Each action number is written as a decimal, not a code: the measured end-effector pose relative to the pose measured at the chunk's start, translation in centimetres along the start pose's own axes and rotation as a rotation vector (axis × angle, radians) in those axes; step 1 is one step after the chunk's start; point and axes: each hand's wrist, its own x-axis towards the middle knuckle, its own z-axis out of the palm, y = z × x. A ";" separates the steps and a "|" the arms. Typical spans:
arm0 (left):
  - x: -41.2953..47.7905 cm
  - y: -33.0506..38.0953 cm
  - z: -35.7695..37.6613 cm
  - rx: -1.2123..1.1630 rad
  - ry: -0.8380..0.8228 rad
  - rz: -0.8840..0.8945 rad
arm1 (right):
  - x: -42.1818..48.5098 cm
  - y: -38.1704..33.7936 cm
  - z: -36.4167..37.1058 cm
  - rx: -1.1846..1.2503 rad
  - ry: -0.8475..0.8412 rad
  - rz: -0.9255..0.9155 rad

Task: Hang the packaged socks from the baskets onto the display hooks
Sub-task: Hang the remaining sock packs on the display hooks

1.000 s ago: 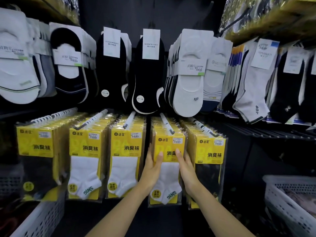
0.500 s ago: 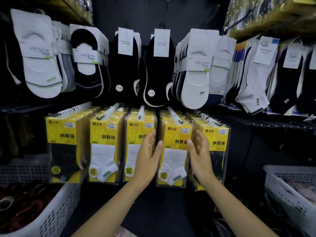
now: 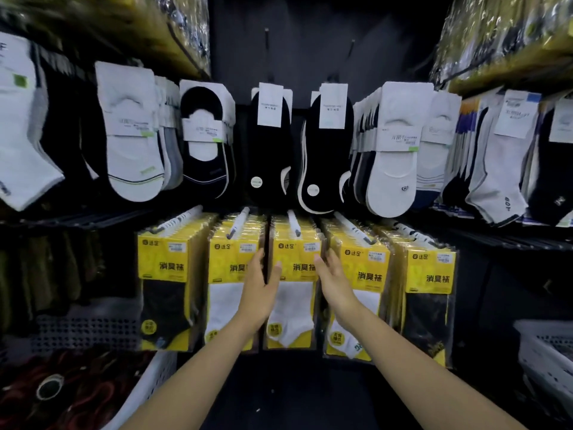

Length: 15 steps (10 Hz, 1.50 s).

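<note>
Middle yellow sock pack (image 3: pixel 293 293) hanging on a white hook (image 3: pixel 294 223), left hand (image 3: pixel 259 291) at the pack's left edge, fingers straight and together, thumb on its front, right hand (image 3: pixel 334 285) at its right edge, fingers straight, loosely together, white basket (image 3: pixel 547 355) lower right of the pack.

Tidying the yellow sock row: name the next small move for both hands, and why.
Probably press both palms inward to square the middle stack of yellow packs on its hook: the left hand and right hand are open, empty, and flank that stack.
</note>
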 end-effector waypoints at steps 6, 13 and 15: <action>2.6 -0.5 1.2 -0.082 -0.124 0.076 | 2.9 1.0 1.4 0.103 0.059 0.005; -2.5 -1.0 0.2 -0.040 0.018 0.020 | -1.8 0.9 2.3 0.013 0.160 -0.159; -3.0 1.1 -4.9 -0.020 0.146 0.181 | -3.2 -1.8 3.2 -0.145 0.250 -0.434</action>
